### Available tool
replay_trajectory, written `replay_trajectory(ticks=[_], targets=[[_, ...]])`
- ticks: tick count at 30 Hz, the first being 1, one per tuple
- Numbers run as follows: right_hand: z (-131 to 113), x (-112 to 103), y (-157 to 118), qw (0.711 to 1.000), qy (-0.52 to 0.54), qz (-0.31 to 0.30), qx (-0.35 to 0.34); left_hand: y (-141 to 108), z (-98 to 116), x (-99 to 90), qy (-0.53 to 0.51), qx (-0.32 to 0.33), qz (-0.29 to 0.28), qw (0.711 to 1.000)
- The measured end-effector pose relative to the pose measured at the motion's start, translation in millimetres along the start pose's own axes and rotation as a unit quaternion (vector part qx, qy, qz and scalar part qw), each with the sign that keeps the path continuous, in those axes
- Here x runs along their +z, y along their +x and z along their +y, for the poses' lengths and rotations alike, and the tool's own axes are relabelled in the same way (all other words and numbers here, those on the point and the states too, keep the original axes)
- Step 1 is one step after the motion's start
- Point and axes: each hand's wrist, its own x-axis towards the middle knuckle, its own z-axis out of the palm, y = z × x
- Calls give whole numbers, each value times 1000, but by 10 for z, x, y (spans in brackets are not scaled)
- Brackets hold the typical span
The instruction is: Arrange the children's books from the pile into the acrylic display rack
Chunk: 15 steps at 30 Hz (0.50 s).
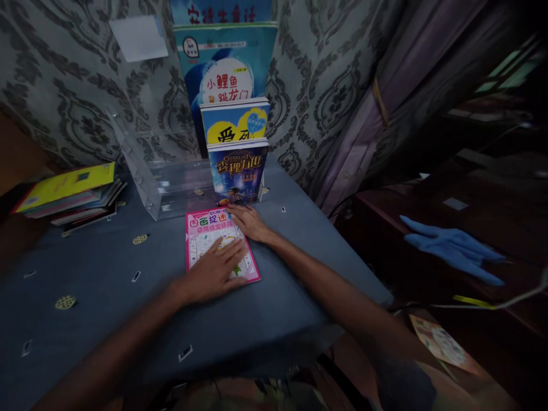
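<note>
Pink-edged book (204, 235) lies ungripped, touched by outspread left hand (217, 268) and outspread right hand (250, 224).

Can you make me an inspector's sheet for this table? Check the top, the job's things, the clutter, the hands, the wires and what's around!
Surface: dark blue-grey tablecloth with small printed shapes.
Job's things: pink-edged book lying flat, in front of a clear stand and upright books in a stepped row.
Clutter: uneven book pile at the picture's left, yellow cover on top.
Hands: left hand spread over the pink-edged book; right hand reaches its upper right edge.
Cables: pale cable at the picture's right, off the table.
Surroundings: patterned backdrop, tied purple curtain, blue glove-like item; far right too dark to read.
</note>
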Motion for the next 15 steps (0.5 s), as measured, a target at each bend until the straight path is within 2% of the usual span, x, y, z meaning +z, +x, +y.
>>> replay_trajectory(ticks=[4, 7, 9, 12, 15], targets=[[-27, -13, 4, 1000, -9, -1, 5, -75, 219, -41, -42, 52, -14, 998], [-103, -14, -30, 999, -37, 1, 5, -99, 264, -87, -76, 54, -20, 995], [-175, -6, -86, 998, -56, 3, 11, -103, 236, -94, -102, 38, -3, 994], [-283, 20, -226, 997, -79, 6, 25, -119, 79, -43, -111, -23, 74, 991], [-364, 61, -398, 995, -99, 16, 30, -172, -214, 60, -64, -145, 194, 968]])
